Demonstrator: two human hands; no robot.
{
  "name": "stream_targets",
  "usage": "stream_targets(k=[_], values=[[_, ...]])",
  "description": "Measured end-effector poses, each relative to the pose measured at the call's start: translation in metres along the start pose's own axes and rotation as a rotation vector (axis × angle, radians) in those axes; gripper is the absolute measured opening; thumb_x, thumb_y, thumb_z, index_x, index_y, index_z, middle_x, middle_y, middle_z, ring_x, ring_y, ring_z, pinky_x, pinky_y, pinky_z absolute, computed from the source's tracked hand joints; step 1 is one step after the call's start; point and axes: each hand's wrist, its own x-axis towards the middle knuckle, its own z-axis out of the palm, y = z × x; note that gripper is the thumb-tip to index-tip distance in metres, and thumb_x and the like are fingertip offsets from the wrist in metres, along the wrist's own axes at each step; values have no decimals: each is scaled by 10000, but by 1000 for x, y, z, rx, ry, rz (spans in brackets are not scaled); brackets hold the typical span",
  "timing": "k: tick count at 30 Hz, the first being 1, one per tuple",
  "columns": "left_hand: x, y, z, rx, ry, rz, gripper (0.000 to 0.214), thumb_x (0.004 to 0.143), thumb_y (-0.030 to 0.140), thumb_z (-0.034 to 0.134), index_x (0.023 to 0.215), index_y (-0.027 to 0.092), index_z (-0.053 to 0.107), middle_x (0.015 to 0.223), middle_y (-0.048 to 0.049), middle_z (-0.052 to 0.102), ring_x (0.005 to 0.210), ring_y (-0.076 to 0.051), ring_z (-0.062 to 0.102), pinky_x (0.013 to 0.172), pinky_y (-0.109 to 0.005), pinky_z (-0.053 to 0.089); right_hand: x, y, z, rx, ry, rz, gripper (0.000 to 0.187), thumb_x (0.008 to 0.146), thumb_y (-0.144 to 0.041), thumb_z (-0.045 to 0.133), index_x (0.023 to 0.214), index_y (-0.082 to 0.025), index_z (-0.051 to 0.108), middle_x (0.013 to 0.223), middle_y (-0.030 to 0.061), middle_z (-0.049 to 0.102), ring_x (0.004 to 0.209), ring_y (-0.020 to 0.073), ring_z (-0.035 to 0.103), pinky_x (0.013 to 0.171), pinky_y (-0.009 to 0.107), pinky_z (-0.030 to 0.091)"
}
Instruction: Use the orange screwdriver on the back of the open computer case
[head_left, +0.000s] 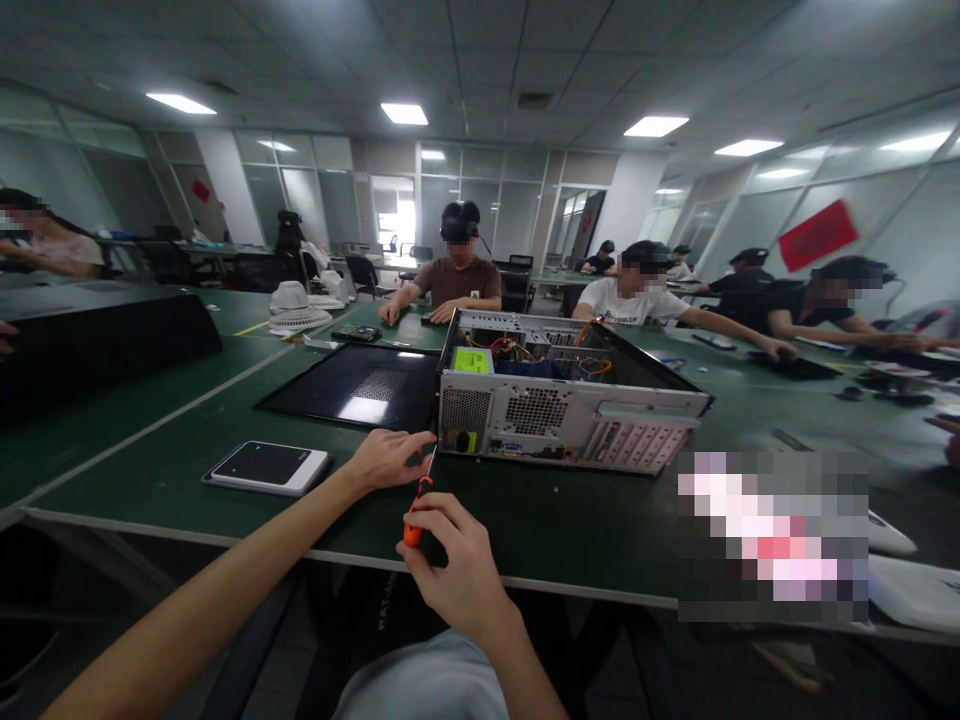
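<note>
Computer case (579, 415) | silver, open-topped | right grip (459, 562) pinching orange screwdriver (412, 531) | left grip (384, 460): can't tell

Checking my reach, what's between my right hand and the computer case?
In the head view, the screwdriver extends from your right hand toward the computer case; your left hand is also there, near the screwdriver's far end.

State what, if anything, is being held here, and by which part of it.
A screwdriver, held by its orange handle in the right grip. The left grip is near its shaft; whether it holds that too cannot be told.
</note>
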Motion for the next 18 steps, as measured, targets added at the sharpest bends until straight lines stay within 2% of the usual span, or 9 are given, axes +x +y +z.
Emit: stream_targets(k=[12, 18], values=[[-1, 0, 2, -11, -29, -52, 100, 935, 290, 605, 960, 198, 635, 590, 60, 672, 494, -109, 654, 484, -205, 453, 2, -1, -3, 45, -4, 15, 259, 830, -131, 738, 1067, -234, 717, 1127, 71, 688, 1048, 201, 685, 934, 331, 567], [1, 0, 2, 18, -48, -43, 164, 948, 311, 606, 826, 200, 607, 549, 52, 631, 461, -113, 610, 460, -215, 397, 2, -1, -3, 29, -19, 43, 275, 829, -120, 741, 1079, -234, 723, 1149, 72, 691, 1074, 207, 685, 977, 346, 562]])
